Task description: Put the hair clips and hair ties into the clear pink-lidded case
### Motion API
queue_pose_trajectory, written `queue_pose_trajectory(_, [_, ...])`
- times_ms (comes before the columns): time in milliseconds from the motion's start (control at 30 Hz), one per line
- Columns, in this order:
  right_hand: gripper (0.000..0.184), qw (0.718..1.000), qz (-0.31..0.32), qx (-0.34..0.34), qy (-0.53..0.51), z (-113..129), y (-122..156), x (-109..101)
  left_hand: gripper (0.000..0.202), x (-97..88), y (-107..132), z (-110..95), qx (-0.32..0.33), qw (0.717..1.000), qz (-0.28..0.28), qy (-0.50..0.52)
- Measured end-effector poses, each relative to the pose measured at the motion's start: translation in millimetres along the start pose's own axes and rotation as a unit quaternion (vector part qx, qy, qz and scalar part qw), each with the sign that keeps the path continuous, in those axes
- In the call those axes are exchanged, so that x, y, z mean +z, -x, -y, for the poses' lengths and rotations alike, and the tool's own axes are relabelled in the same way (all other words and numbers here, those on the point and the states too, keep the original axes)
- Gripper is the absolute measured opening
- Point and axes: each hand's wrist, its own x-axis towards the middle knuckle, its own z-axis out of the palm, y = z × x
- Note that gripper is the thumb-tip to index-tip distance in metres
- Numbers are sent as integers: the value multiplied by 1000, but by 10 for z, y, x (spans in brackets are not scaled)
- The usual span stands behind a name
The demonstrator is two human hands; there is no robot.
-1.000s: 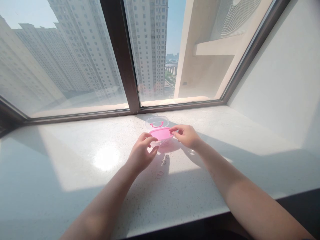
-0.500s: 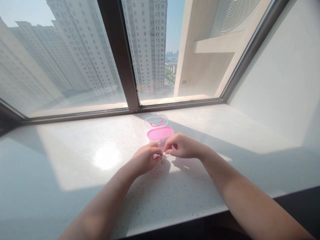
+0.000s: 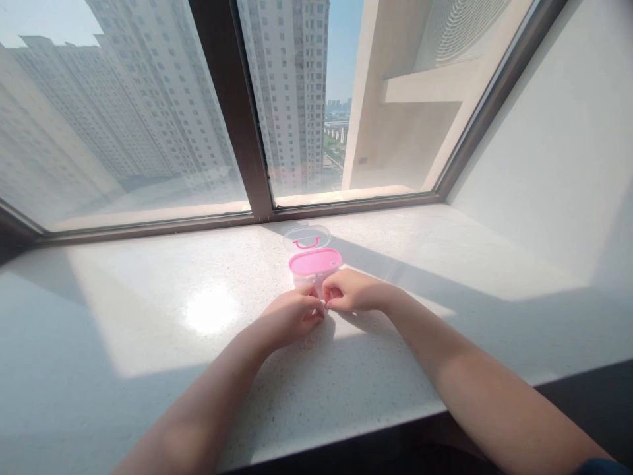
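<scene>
My left hand (image 3: 295, 315) and my right hand (image 3: 352, 290) meet low over the pale sill, their fingertips almost touching. The fingers of both are closed in a pinch; what they hold is too small and hidden to make out. Just beyond them stands a small oval container (image 3: 301, 280) with a pink top (image 3: 314, 262). A tiny ring-like piece (image 3: 333, 263) shows at the right end of that top. The clear lid (image 3: 301, 237), with a pink handle (image 3: 307, 244), is tilted back behind it. Faint small rings (image 3: 310, 340) lie under my left hand.
The speckled windowsill (image 3: 163, 310) carries bright sun glare on the left and shadow bands on the right. A dark window frame (image 3: 262, 211) borders it at the back, a white wall (image 3: 554, 165) at the right. Its front edge drops off near my forearms.
My left fingertips have shifted slightly right, closer to my right hand, which has moved slightly left. Two small rings seen under the fingertips before are now out of sight. The view has shifted a little.
</scene>
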Motion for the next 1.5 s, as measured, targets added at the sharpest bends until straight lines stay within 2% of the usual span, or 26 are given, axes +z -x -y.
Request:
queue_pose_trajectory(333, [9, 999, 31, -2, -25, -36, 2, 20, 15, -41, 2, -66, -13, 999, 19, -32])
queue_pose_trajectory(600, [6, 997, -24, -16, -74, -29, 46, -28, 12, -160, 50, -42, -25, 999, 13, 18])
queue_pose_trajectory(833, [7, 996, -21, -37, -78, 5, 62, -25, 13, -268, 101, 22, -62, 989, 134, 22])
queue_pose_trajectory(933, [8, 997, -18, -40, -70, 23, 68, -27, 7, -259, 94, 30, -56, 987, 148, 23])
queue_pose_trajectory(1067, [10, 997, -16, -34, -67, 30, 74, -39, 11, -270, 91, 42, -57, 985, 160, 27])
queue_pose_trajectory(1200, [12, 997, -14, -42, -58, 25, 78, -48, 5, -313, 112, 50, -73, 979, 187, 31])
queue_pose_trajectory(1267, [13, 997, -13, -48, -53, 30, 80, -49, 9, -326, 121, 45, -75, 978, 192, 25])
queue_pose_trajectory(1500, [16, 997, -8, -48, -59, 53, 80, -46, 6, -323, 130, 8, -55, 977, 203, 38])
